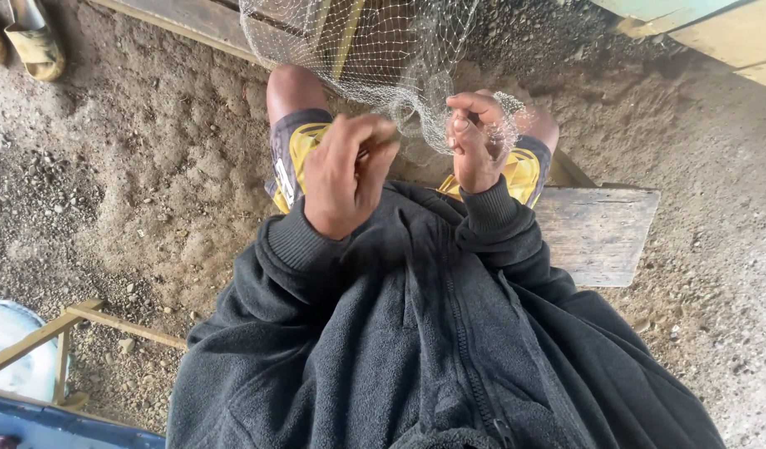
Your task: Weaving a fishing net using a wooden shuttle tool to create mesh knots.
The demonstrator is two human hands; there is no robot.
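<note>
Here, the fishing net hangs from the top edge of the view down to the person's knees, its long axis running down toward the two hands, where it gathers into a narrow bunch. The right hand is clenched around this bunched lower end, and the left hand has its fingers curled near the net, but I cannot tell what it pinches. The person sits on a wooden bench, with open gravel ground on both sides.
</note>
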